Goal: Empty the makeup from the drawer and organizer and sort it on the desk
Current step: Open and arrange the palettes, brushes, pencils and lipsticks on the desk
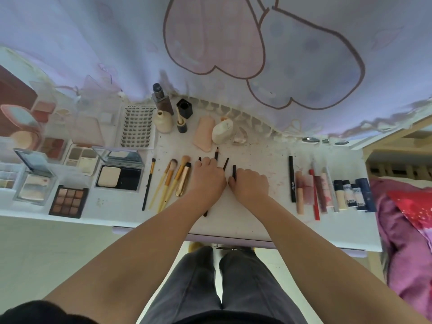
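Hands [207,176] seemingly atop dark pencils [234,172]

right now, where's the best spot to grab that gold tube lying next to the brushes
Pinch the gold tube at mid-length across its width, coming straight down from above. It lies flat on the desk with a yellow-handled brush close on its left and the left hand close on its right, so sideways approaches look crowded.

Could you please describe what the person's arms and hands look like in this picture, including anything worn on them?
Both arms are bare from the bottom of the frame to the fingertips; no sleeve reaches the forearms. The left hand and right hand show no ring, watch, bracelet or glove. A dark garment shows at the lower left edge, and dark grey trousers appear below the arms.
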A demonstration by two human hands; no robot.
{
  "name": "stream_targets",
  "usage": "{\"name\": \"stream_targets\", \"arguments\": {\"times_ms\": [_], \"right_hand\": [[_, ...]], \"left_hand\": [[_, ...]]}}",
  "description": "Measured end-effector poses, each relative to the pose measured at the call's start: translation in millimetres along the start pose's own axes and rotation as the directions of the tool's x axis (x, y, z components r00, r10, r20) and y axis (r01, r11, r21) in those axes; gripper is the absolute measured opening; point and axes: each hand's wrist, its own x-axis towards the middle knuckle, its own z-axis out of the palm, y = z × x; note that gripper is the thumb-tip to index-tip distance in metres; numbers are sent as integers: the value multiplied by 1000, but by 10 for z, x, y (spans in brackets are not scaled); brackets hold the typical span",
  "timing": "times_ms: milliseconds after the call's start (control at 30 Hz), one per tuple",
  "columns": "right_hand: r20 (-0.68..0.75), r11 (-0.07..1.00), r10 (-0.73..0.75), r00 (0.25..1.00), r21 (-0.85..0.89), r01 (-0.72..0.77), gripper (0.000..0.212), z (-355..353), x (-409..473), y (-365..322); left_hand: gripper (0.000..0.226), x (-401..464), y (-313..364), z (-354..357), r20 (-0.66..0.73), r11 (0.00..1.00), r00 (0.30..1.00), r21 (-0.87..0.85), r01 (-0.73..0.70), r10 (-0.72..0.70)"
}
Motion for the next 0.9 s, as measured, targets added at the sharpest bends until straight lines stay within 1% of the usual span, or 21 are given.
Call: {"name": "stream_targets", "arguments": {"times_ms": [200, 267, 333, 400, 467, 567, 667, 767, 900], "right_hand": [[7, 1000, -24, 1000, -2, 24, 39, 5, -9, 72], [-5, 999, -27, 1000, 22, 27, 41, 11, -14, 101], [-35, 997, -15, 999, 81, 18, 42, -30, -11, 182], [-81, 992, 15, 997, 122, -5, 39, -139, 12, 355], [-121, 993, 57, 991, 109, -44, 36, -277, 47, 616], [-140, 993, 117, 983, 50, -111, 33, -463, 108, 1052], [-88, 988, 152, 984, -6, -154, 36, -545, 212, 1346], [4, 987, 156, 988, -46, -156, 41, -523, 331, 1445], [40, 993, 119, 992, -7, -119, 32, -477, 417, 1420]], "left_hand": [[26, 12, 66, -46, 9, 1000, 1000, -23, -20, 20], [28, -8, 79, -62, 9, 999, 1000, -41, -18, 19], [30, -32, 104, -84, -19, 997, 999, -69, -31, 30], [33, -40, 187, -132, -71, 993, 996, -99, -58, 51], [35, -27, 361, -199, -109, 986, 989, -123, -113, 100], [36, 44, 756, -263, -83, 964, 981, -185, -190, 177], [36, 143, 1156, -249, -26, 949, 984, -260, -179, 179], [36, 261, 1438, -217, 39, 952, 989, -278, -130, 146], [38, 363, 1569, -153, 62, 967, 995, -247, -59, 76]]}}
